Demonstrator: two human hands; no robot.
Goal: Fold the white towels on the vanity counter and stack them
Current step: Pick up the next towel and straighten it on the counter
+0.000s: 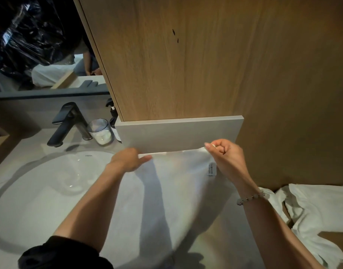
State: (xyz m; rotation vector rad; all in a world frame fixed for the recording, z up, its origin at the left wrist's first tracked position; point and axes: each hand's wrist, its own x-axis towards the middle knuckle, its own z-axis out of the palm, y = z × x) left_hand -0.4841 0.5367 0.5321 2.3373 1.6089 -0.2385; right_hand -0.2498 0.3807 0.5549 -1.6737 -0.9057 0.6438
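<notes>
Draped nearest, centre frame: thin white cloth towel [176, 200], far corners pinched in left hand [128, 160] and right hand [225, 154] grip. Keep edge taut, level, before folding.

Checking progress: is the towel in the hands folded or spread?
Spread: the left hand and right hand pinch the towel by its top corners, stretched wide, no fold visible.

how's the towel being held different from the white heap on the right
The held towel is gripped along its upper edge by the left hand and right hand; the heap is untouched. The held towel is spread and smooth; the heap lies crumpled. Both are white cloth.
</notes>
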